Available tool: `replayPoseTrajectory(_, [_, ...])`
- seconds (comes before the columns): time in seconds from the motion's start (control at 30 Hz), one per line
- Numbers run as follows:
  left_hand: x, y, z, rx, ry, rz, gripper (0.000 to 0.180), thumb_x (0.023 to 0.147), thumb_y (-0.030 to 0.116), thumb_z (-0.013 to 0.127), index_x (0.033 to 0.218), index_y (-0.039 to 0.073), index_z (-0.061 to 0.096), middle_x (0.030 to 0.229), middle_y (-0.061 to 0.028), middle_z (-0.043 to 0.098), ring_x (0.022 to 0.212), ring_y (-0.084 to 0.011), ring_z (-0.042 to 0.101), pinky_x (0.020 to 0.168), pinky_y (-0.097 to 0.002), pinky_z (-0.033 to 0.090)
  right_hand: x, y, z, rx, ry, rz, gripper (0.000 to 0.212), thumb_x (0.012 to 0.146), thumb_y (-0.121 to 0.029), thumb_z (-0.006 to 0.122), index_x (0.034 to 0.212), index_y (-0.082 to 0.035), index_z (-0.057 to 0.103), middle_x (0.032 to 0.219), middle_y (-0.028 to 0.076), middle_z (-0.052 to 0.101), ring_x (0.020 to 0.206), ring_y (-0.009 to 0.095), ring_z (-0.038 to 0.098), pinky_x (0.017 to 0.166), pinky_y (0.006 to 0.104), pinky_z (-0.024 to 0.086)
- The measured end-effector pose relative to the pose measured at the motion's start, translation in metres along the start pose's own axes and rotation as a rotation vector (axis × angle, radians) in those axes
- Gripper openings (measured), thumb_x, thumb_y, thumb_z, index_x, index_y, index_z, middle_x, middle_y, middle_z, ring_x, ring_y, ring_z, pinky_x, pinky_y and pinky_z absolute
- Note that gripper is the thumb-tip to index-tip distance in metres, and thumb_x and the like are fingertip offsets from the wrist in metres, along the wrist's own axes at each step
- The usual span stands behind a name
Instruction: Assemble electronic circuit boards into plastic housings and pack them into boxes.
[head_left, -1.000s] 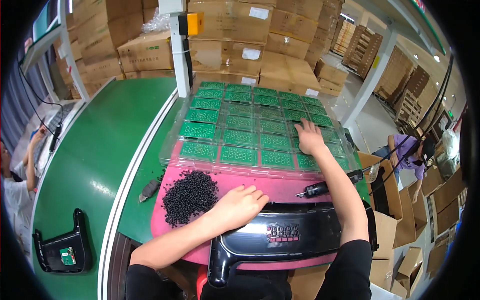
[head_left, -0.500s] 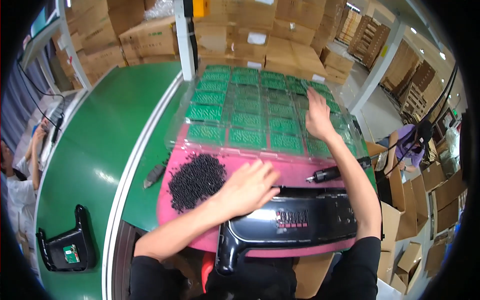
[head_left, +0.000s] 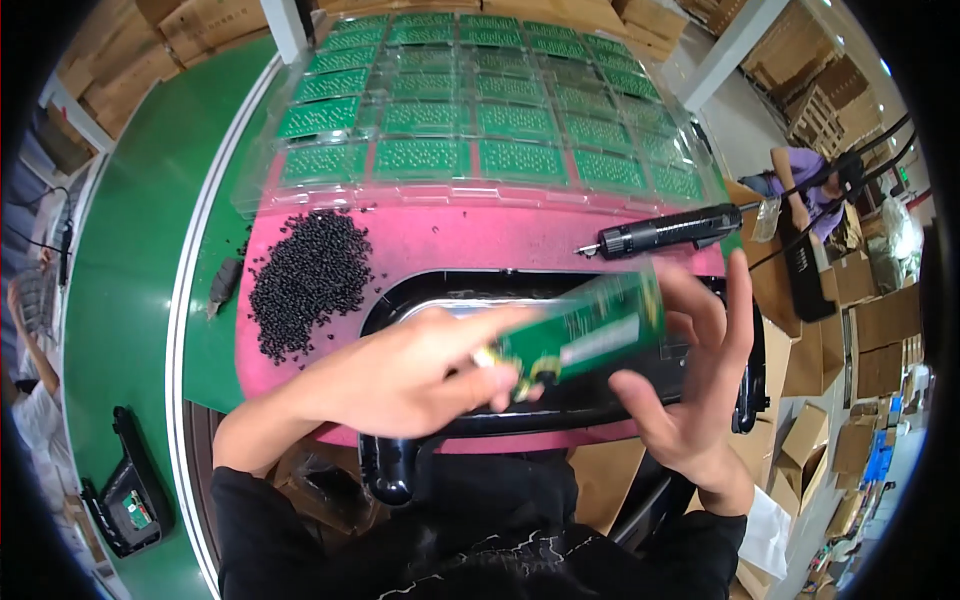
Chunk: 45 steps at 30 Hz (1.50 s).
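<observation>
A green circuit board (head_left: pixel 612 325), slightly blurred, is pinched at its left end between the thumb and fingers of my left hand (head_left: pixel 390 370). It is tilted above a black plastic housing (head_left: pixel 590 405) that lies on the pink mat. My right hand (head_left: pixel 700 390) is open at the board's right end, its thumb and fingers spread; whether a fingertip touches the board, I cannot tell. Beyond the housing lies a black electric screwdriver (head_left: pixel 665 235). A heap of small black screws (head_left: pixel 310 280) sits left of the housing.
A clear plastic tray (head_left: pixel 400 195) holding rows of green boards stands at the mat's far side. On the green surface at left is another black housing (head_left: pixel 150 505) with a small board. Cardboard boxes (head_left: pixel 880 340) and a person in purple (head_left: pixel 815 190) are at right.
My right hand has come back from the tray to above the housing. A circuit board is now in my left hand, which earlier held nothing over the mat. The view has shifted too.
</observation>
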<state>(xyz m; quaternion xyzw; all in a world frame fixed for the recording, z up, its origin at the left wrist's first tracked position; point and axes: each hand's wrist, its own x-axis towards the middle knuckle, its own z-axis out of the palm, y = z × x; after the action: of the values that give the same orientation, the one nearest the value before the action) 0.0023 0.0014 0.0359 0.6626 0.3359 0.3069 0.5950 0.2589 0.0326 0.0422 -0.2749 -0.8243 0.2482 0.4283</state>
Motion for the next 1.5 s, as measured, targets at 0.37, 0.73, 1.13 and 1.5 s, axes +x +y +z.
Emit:
replayPoseTrajectory(0.37, [-0.002, -0.021, 0.012, 0.226, -0.473, -0.143, 0.046, 0.091, 0.015, 0.066, 0.134, 0.007, 0.052, 0.076, -0.0113, 0.066, 0.06, -0.0216, 0.065, 0.049, -0.0316, 0.047, -0.057, -0.01, -0.026, 0.03, -0.305, 0.425, 0.022, 0.081, 0.002, 0.064, 0.103, 0.003, 0.067, 0.074, 0.013, 0.07, 0.06, 0.018, 0.069, 0.056, 0.0241, 0.052])
replayPoseTrajectory(0.73, [0.004, -0.023, 0.012, 0.638, 0.104, 0.075, 0.066, 0.066, 0.014, 0.085, 0.125, 0.005, 0.057, 0.11, -0.0074, 0.06, 0.075, -0.017, 0.062, 0.059, -0.0268, 0.056, -0.044, 0.028, -0.023, 0.497, -0.28, 0.686, 0.048, 0.084, -0.002, 0.072, 0.127, 0.001, 0.051, 0.082, 0.002, 0.063, 0.077, 0.005, 0.058, 0.065, 0.0212, 0.045])
replayPoseTrajectory(1.13, [0.009, -0.015, 0.014, 0.853, 0.15, -0.173, 0.06, 0.073, 0.026, 0.08, 0.122, 0.006, 0.051, 0.112, -0.0101, 0.056, 0.094, -0.0318, 0.064, 0.067, -0.0405, 0.05, -0.021, 0.06, -0.011, -0.029, -0.411, 0.269, 0.06, 0.062, -0.012, 0.085, 0.115, -0.003, 0.059, 0.118, 0.012, 0.056, 0.11, 0.032, 0.051, 0.097, 0.0392, 0.041])
replayPoseTrajectory(1.5, [0.01, -0.024, 0.015, 0.95, 0.119, -0.186, 0.063, 0.068, 0.024, 0.084, 0.119, 0.007, 0.051, 0.116, -0.0077, 0.049, 0.099, -0.029, 0.062, 0.06, -0.0392, 0.048, -0.024, 0.062, -0.006, -0.109, -0.42, 0.246, 0.06, 0.061, -0.01, 0.084, 0.116, -0.003, 0.06, 0.118, 0.012, 0.055, 0.109, 0.032, 0.05, 0.095, 0.0395, 0.042])
